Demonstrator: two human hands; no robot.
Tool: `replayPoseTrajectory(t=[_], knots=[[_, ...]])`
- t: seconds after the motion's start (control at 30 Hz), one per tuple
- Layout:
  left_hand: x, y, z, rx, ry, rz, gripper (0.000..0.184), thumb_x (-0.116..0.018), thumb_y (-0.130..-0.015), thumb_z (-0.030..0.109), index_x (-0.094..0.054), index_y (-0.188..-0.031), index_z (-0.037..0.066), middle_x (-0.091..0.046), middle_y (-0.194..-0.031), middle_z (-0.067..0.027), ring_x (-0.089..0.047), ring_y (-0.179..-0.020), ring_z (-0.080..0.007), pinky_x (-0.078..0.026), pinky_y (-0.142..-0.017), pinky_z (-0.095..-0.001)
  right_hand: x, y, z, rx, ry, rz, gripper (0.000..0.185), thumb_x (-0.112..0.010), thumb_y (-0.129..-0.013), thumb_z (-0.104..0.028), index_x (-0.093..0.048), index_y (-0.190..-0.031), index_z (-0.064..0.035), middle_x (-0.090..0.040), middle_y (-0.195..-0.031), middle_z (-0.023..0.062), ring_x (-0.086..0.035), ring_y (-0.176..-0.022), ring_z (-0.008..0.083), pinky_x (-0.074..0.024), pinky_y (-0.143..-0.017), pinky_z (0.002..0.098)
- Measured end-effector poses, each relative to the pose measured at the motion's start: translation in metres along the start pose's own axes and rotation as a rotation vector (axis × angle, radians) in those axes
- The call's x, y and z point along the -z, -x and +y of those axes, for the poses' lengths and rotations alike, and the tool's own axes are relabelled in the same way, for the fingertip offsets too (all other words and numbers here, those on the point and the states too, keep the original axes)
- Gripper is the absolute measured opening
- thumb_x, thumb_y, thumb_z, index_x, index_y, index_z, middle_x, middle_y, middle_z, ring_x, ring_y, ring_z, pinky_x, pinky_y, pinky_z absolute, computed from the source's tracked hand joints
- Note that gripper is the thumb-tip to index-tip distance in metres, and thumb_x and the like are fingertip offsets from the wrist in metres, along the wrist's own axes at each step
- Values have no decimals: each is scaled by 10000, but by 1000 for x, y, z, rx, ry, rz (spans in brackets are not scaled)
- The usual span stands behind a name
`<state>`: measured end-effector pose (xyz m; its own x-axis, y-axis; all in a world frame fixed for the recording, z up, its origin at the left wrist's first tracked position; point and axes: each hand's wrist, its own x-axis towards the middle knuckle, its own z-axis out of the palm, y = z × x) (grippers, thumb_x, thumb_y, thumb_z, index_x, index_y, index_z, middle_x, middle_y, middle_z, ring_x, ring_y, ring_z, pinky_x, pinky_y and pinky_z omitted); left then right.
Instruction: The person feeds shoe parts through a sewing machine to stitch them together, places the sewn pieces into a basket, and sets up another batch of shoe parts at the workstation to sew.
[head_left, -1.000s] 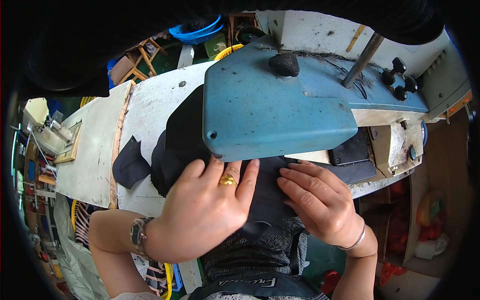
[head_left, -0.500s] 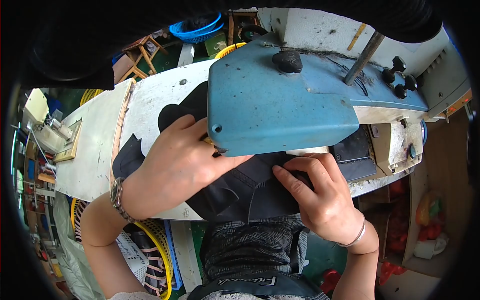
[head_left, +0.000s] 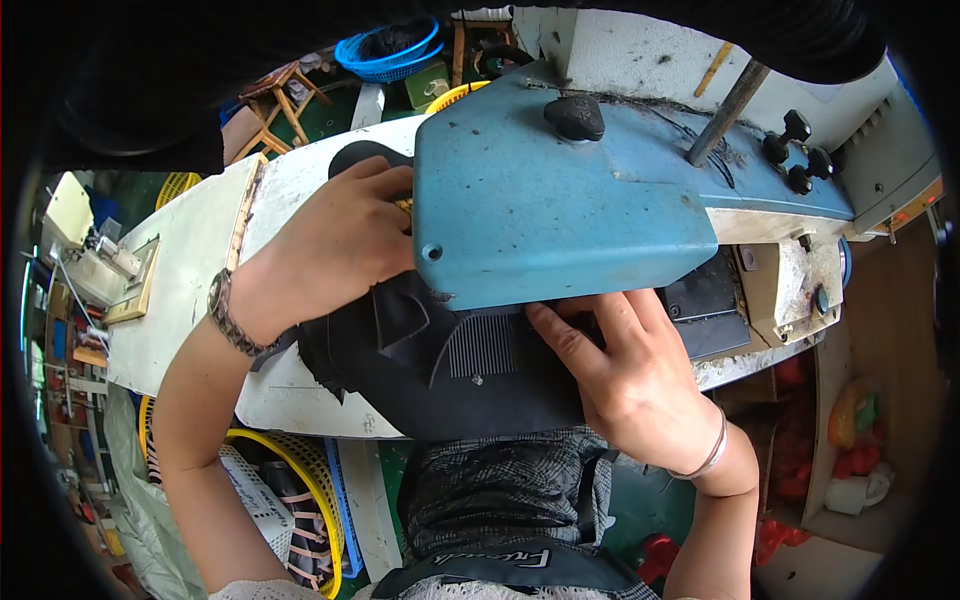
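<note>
A black piece of soft material [head_left: 490,405], with a ribbed, elastic-looking panel and a folded flap, lies on the pale worktable under the blue head of a sewing machine [head_left: 560,220]. My left hand [head_left: 330,235] is curled over the far left part of the piece; its fingertips go out of sight behind the machine head. On the right side, my right hand [head_left: 630,365] has thumb and fingers closed on the material close to the head's lower edge, its other fingertips partly covered. The needle area is hidden by the head.
A yellow basket [head_left: 325,480] with strapped dark pieces stands below the table at left. Blue baskets [head_left: 385,60] and a wooden stool [head_left: 280,105] are beyond the table. At right, a shelf [head_left: 820,470] holds red and other bags.
The black piece has turned and shifted, so the ribbed panel now shows beside the machine head. My left hand has moved up and left; my right hand has moved slightly up and left.
</note>
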<state>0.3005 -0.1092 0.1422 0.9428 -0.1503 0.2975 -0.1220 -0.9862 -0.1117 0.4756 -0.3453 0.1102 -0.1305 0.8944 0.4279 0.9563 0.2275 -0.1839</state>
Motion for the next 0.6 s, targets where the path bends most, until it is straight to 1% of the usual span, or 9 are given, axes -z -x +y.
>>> replayPoseTrajectory(t=[0.07, 0.17, 0.27, 0.37, 0.5, 0.53, 0.57, 0.6], knots=[[0, 1, -7, -5, -20, -26, 107, -715, -719, 117, -758, -816, 134, -741, -895, 1, -623, -1146, -245, -473, -994, -370, 1, -2, -4, -58, -9, -14, 613, -667, -617, 68, -719, -1226, 15, -586, -1072, 166, -577, -1019, 356, -506, -918, 464], [-4, 2, -15, 0, -63, -63, 113, -708, -716, 92, -759, -808, 133, -744, -894, 1, -615, -1167, -249, -463, -1027, -367, -5, -2, 3, -3, 36, -2, 461, -617, -788, -46, -687, -1235, 45, -567, -1017, 142, -546, -974, 326, -452, -917, 451], [-8, 1, -23, -18, -92, -37, 191, -690, -719, 52, -773, -867, 140, -747, -939, 1, -616, -1154, -251, -459, -1031, -366, -10, -2, 4, -25, 11, 19, 467, -633, -778, -48, -694, -1235, 30, -572, -1009, 135, -545, -975, 328, -440, -921, 460], [-11, -2, -31, -15, -96, 19, 340, -667, -726, 10, -785, -1005, 161, -747, -1064, -2, -617, -1110, -248, -467, -1008, -368, -6, -2, 0, -83, -70, 46, 478, -673, -717, 103, -729, -1183, 12, -589, -1006, 152, -575, -965, 354, -488, -872, 454], [-13, 14, -37, 45, -171, 15, 503, -641, -742, -10, -766, -1182, 199, -718, -1256, -9, -613, -1039, -242, -484, -958, -365, -8, 3, 3, -61, -132, 180, 393, -693, -735, 106, -735, -1115, 12, -617, -954, 136, -593, -889, 325, -506, -796, 408], [-7, 25, -36, -35, -221, 29, 508, -633, -754, -1, -766, -1200, 202, -711, -1289, -15, -617, -998, -243, -498, -919, -357, -9, 4, 3, -53, -133, 203, 377, -698, -739, 105, -736, -1102, 12, -622, -946, 134, -595, -868, 318, -508, -779, 398], [-7, 38, -34, -23, -190, 72, 470, -634, -761, 43, -771, -1182, 202, -720, -1262, -12, -624, -976, -232, -500, -873, -347, -10, 4, 3, -39, -137, 229, 361, -703, -742, 104, -737, -1090, 11, -627, -939, 132, -597, -848, 311, -510, -761, 388], [-2, 50, -24, 8, -229, 101, 454, -637, -758, 71, -775, -1169, 205, -722, -1253, -8, -624, -971, -223, -494, -847, -339, -12, 5, 5, -19, -90, 240, 345, -752, -725, 50, -734, -1067, 6, -640, -934, 117, -601, -838, 300, -521, -753, 382]])
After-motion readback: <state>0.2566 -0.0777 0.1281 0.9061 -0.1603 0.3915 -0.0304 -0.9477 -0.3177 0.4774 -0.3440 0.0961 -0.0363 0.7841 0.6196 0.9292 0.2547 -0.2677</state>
